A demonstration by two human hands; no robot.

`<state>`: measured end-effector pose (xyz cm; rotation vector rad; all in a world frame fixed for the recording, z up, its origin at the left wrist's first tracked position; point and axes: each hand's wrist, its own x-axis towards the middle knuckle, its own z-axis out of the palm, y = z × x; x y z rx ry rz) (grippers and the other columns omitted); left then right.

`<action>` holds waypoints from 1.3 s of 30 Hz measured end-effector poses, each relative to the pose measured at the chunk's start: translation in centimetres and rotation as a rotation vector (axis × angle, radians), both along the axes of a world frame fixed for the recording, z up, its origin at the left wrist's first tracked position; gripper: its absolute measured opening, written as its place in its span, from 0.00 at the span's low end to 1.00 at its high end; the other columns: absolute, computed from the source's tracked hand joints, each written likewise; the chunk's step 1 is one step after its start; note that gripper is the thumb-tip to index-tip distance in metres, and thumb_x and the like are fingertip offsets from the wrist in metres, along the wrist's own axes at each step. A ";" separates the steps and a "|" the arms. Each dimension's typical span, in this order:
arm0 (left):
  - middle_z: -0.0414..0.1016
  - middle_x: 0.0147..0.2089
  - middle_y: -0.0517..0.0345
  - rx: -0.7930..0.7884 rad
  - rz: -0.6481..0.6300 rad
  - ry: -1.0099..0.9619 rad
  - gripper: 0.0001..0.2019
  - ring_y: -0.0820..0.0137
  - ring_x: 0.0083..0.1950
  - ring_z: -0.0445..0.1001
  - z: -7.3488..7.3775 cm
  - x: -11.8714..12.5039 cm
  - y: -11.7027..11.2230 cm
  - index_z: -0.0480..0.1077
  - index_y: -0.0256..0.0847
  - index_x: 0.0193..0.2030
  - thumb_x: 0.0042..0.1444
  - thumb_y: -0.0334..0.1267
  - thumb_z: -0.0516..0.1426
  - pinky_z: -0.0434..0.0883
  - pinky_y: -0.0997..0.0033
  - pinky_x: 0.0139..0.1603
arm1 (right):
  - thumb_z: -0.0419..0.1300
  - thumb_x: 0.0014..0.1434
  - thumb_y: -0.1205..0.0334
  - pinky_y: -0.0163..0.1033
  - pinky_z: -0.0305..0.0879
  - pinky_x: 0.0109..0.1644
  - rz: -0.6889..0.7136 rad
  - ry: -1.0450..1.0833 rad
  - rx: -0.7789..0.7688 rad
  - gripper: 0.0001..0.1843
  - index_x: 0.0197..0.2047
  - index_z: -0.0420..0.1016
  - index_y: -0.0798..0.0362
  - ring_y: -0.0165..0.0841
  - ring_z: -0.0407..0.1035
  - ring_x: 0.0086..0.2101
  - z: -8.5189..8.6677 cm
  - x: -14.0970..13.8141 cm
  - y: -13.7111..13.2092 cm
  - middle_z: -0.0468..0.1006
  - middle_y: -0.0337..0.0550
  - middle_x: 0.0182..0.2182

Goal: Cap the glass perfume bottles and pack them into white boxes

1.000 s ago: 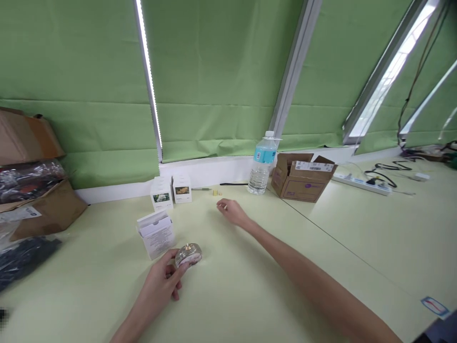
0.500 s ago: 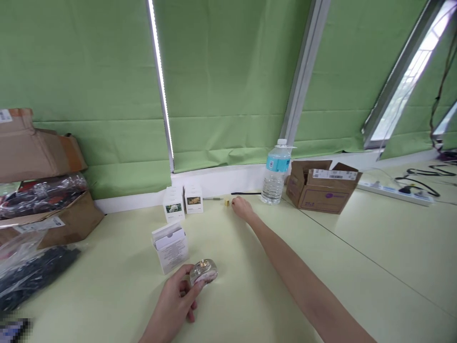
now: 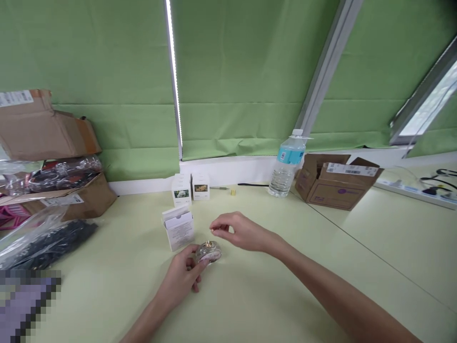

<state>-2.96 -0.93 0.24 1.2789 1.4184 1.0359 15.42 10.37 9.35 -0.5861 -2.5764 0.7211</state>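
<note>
My left hand [image 3: 183, 272] grips a small, rounded clear glass perfume bottle [image 3: 213, 254] by its left side, low over the table. The gold neck [image 3: 208, 244] of the bottle points up, uncovered. Just above and to the right, my right hand [image 3: 241, 231] is closed in a pinch, with a tiny gold-coloured piece [image 3: 212, 230] at the fingertips, apart from the neck. Most of that piece is hidden by the fingers. Behind the bottle stands an opened white carton [image 3: 180, 231]. A gold cylindrical cap [image 3: 233, 192] is farther back on the table.
Two white picture boxes [image 3: 182, 194] stand by the wall, near a thin pen-like item [image 3: 223, 188]. Rightward are a water bottle [image 3: 285, 166], an open cardboard box [image 3: 335, 188] and a power strip [image 3: 417, 190]. Cartons [image 3: 43, 128] and a bag of black items [image 3: 53, 245] occupy the left.
My right hand has come back from beside the gold cap to just over the perfume bottle, now with a tiny gold piece showing. The left hand keeps its grip; the view has shifted.
</note>
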 end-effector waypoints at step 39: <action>0.63 0.23 0.64 0.000 -0.002 0.012 0.22 0.73 0.21 0.65 0.7 0.0 -0.3 0.66 0.40 0.49 0.53 0.53 0.56 0.67 0.74 0.21 | 0.47 0.66 0.58 0.34 0.45 0.29 -0.107 -0.224 0.410 0.21 0.23 0.66 0.55 0.26 0.60 0.25 -1.2 -1.8 -3.3 0.72 0.39 0.22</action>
